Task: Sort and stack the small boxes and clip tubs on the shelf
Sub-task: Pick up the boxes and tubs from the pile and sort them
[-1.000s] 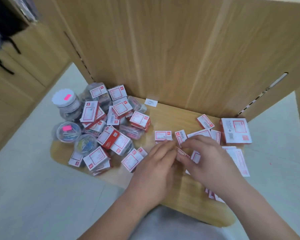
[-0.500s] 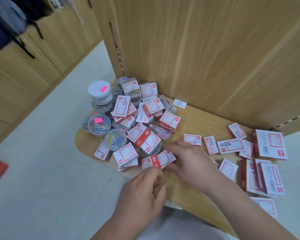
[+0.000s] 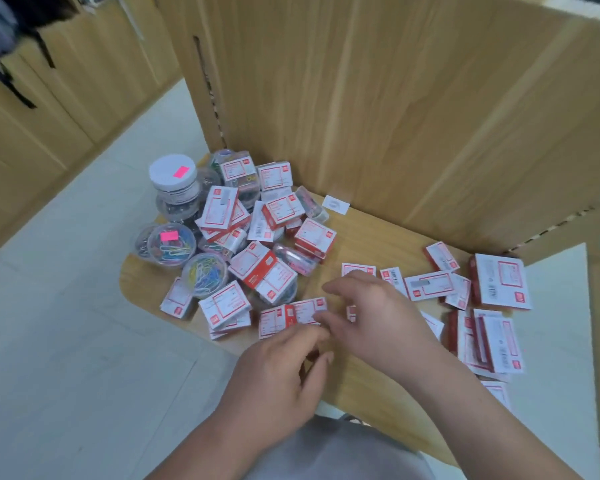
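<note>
- Head view, hands: the left hand (image 3: 278,372) sits near the front edge with its fingers curled toward the thumb; I cannot tell whether anything is pinched inside. The right hand (image 3: 378,317) is spread loose over the middle of the shelf (image 3: 371,240); its thumb tip touches the end of two small boxes (image 3: 291,315) lying side by side just ahead of the left fingers; the hands are close together.
- Head view, the goods: a heap (image 3: 264,237) of red-and-white boxes and clear tubs fills the left part; single boxes lie scattered mid-right; larger boxes (image 3: 499,282) overlap at the right end.
- Head view, risks: boxes in the heap lean on round tubs, so pulling one from low down would likely start a slide; the white-lidded tub (image 3: 173,174) stands on top of another at the far left, and a knock from a sleeve or a shifting box could tip it to the floor (image 3: 66,341).
- The clip tubs (image 3: 168,242) by the left edge could spill coloured clips if tipped (a pink sticker on one hints at a clear lid, but I cannot be sure).
- Stacking small boxes on a crooked base would probably topple the column; squaring the first pair matters.
- Head view, edges: the front-left corner is rounded, and boxes sit right at the rim there; boxes at the near right look to lie at or past the front edge.
- Head view, room: bare wood runs along the back panel (image 3: 361,116) in the middle, and in a strip under the wrists; the panel closes the far side, so reach comes only from the front.
</note>
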`<act>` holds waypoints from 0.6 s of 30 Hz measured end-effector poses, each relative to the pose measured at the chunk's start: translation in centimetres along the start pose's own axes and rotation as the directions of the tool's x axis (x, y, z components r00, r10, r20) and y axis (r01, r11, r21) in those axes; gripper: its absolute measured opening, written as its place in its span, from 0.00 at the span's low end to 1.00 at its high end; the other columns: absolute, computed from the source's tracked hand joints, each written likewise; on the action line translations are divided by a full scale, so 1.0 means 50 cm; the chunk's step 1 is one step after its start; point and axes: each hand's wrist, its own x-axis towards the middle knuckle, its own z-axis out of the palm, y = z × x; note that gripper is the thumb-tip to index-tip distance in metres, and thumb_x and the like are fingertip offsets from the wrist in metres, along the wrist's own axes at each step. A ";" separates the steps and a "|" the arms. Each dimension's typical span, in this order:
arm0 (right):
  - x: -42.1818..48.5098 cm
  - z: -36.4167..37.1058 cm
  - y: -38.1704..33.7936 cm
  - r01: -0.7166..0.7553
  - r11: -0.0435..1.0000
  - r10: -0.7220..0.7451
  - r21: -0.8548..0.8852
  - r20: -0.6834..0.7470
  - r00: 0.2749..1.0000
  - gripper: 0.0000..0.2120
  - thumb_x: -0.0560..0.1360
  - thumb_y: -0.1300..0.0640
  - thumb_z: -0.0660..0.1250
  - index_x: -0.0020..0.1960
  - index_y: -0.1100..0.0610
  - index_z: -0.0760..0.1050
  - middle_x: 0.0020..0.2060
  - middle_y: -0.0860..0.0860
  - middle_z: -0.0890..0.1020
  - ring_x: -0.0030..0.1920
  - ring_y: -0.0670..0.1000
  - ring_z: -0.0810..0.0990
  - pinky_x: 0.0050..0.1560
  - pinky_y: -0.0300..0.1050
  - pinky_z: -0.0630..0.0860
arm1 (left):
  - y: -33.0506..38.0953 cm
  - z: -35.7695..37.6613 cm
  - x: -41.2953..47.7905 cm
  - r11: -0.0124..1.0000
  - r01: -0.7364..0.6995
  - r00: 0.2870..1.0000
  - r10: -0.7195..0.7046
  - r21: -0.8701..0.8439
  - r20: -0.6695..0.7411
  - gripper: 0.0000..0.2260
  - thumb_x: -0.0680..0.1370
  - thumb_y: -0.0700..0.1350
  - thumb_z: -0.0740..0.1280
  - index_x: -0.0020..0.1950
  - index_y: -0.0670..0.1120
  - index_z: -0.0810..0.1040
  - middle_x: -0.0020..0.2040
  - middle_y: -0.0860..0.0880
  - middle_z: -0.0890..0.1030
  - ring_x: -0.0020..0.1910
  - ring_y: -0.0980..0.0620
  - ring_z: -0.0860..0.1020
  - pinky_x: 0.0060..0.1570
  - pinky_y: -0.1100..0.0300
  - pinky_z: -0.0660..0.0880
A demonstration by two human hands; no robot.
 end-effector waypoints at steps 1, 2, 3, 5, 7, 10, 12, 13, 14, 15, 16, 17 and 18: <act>-0.009 -0.013 0.005 -0.008 1.000 0.009 0.029 -0.037 0.999 0.15 0.74 0.43 0.72 0.59 0.45 0.81 0.50 0.42 0.81 0.53 0.48 0.81 0.51 0.48 0.78 | 0.011 0.004 0.013 0.999 -0.022 1.000 0.022 -0.024 0.011 0.06 0.77 0.46 0.71 0.52 0.54 0.78 0.42 0.62 0.74 0.38 0.66 0.72 0.38 0.66 0.72; -0.020 -0.029 0.012 -0.021 0.999 0.024 0.048 -0.070 0.997 0.13 0.75 0.43 0.71 0.58 0.45 0.81 0.49 0.42 0.81 0.52 0.46 0.81 0.51 0.47 0.78 | 0.021 0.010 0.027 0.998 -0.042 0.999 0.043 -0.049 0.020 0.05 0.77 0.45 0.71 0.51 0.54 0.78 0.42 0.62 0.74 0.39 0.66 0.72 0.39 0.64 0.73; -0.033 -0.048 0.021 -0.037 0.997 0.044 0.066 -0.104 0.994 0.13 0.75 0.44 0.71 0.58 0.45 0.82 0.49 0.41 0.82 0.51 0.45 0.81 0.50 0.46 0.78 | 0.031 0.017 0.041 0.996 -0.060 0.998 0.062 -0.072 0.033 0.05 0.77 0.45 0.70 0.51 0.53 0.78 0.43 0.61 0.74 0.39 0.65 0.73 0.39 0.61 0.74; -0.069 -0.089 0.051 -0.087 0.990 0.106 0.113 -0.175 0.979 0.11 0.75 0.44 0.70 0.56 0.44 0.82 0.48 0.40 0.82 0.49 0.43 0.81 0.48 0.48 0.79 | 0.057 0.042 0.071 0.991 -0.092 0.990 0.102 -0.097 0.095 0.05 0.77 0.46 0.69 0.51 0.54 0.77 0.45 0.60 0.75 0.41 0.61 0.75 0.41 0.56 0.76; -0.113 -0.129 0.089 -0.146 0.970 0.191 0.195 -0.238 0.952 0.09 0.76 0.45 0.70 0.53 0.46 0.83 0.45 0.40 0.83 0.47 0.42 0.81 0.47 0.48 0.79 | 0.086 0.075 0.098 0.983 -0.149 0.968 0.168 -0.110 0.186 0.05 0.77 0.48 0.67 0.53 0.55 0.77 0.49 0.60 0.76 0.46 0.59 0.77 0.45 0.54 0.77; -0.179 -0.175 0.157 -0.227 0.911 0.355 0.343 -0.376 0.856 0.04 0.76 0.48 0.73 0.49 0.45 0.84 0.43 0.39 0.84 0.46 0.42 0.82 0.47 0.44 0.78 | 0.130 0.131 0.147 0.958 -0.261 0.921 0.284 -0.121 0.267 0.11 0.77 0.51 0.64 0.58 0.53 0.79 0.60 0.59 0.77 0.59 0.55 0.78 0.57 0.54 0.77; -0.209 -0.187 0.209 -0.293 0.846 0.486 0.445 -0.419 0.767 0.02 0.76 0.49 0.73 0.48 0.43 0.83 0.45 0.39 0.84 0.47 0.42 0.82 0.47 0.44 0.79 | 0.154 0.169 0.185 0.956 -0.272 0.910 0.293 -0.113 0.293 0.17 0.78 0.55 0.61 0.63 0.52 0.79 0.65 0.55 0.77 0.66 0.53 0.76 0.63 0.54 0.75; -0.220 -0.187 0.235 -0.325 0.803 0.548 0.499 -0.408 0.730 0.03 0.76 0.48 0.73 0.49 0.43 0.82 0.47 0.39 0.84 0.48 0.42 0.82 0.47 0.45 0.80 | 0.165 0.187 0.203 0.959 -0.262 0.910 0.283 -0.107 0.303 0.19 0.78 0.57 0.61 0.65 0.51 0.79 0.67 0.53 0.76 0.69 0.52 0.74 0.67 0.54 0.73; -0.227 -0.184 0.261 -0.354 0.760 0.600 0.545 -0.379 0.704 0.05 0.76 0.47 0.72 0.52 0.43 0.81 0.50 0.39 0.83 0.50 0.42 0.82 0.48 0.45 0.81 | 0.177 0.203 0.221 0.962 -0.256 0.910 0.273 -0.094 0.313 0.21 0.79 0.58 0.61 0.67 0.51 0.78 0.70 0.51 0.75 0.72 0.51 0.72 0.70 0.55 0.70; -0.229 -0.181 0.283 -0.380 0.721 0.637 0.580 -0.339 0.692 0.08 0.76 0.45 0.71 0.55 0.43 0.80 0.54 0.39 0.82 0.53 0.42 0.82 0.47 0.41 0.81 | 0.186 0.220 0.240 0.961 -0.264 0.908 0.276 -0.082 0.316 0.21 0.79 0.58 0.62 0.69 0.50 0.77 0.73 0.50 0.73 0.74 0.50 0.69 0.71 0.56 0.68; -0.227 -0.176 0.303 -0.402 0.693 0.658 0.598 -0.298 0.691 0.12 0.77 0.43 0.70 0.59 0.43 0.78 0.57 0.38 0.80 0.55 0.42 0.81 0.46 0.35 0.79 | 0.192 0.235 0.262 0.958 -0.276 0.905 0.284 -0.071 0.316 0.21 0.80 0.56 0.63 0.70 0.50 0.76 0.75 0.50 0.71 0.75 0.50 0.68 0.72 0.56 0.67; -0.221 -0.171 0.319 -0.415 0.674 0.668 0.611 -0.263 0.696 0.17 0.77 0.42 0.69 0.65 0.45 0.76 0.60 0.39 0.79 0.57 0.42 0.80 0.44 0.30 0.76 | 0.195 0.250 0.286 0.958 -0.281 0.905 0.284 -0.057 0.316 0.21 0.80 0.54 0.64 0.72 0.49 0.75 0.76 0.50 0.69 0.76 0.49 0.66 0.73 0.56 0.65; -0.210 -0.164 0.335 -0.420 0.653 0.674 0.630 -0.231 0.702 0.21 0.78 0.43 0.68 0.69 0.47 0.74 0.61 0.40 0.78 0.57 0.42 0.80 0.43 0.28 0.74 | 0.196 0.262 0.312 0.963 -0.268 0.909 0.263 -0.030 0.324 0.21 0.81 0.52 0.64 0.73 0.49 0.74 0.77 0.49 0.68 0.77 0.48 0.65 0.74 0.56 0.63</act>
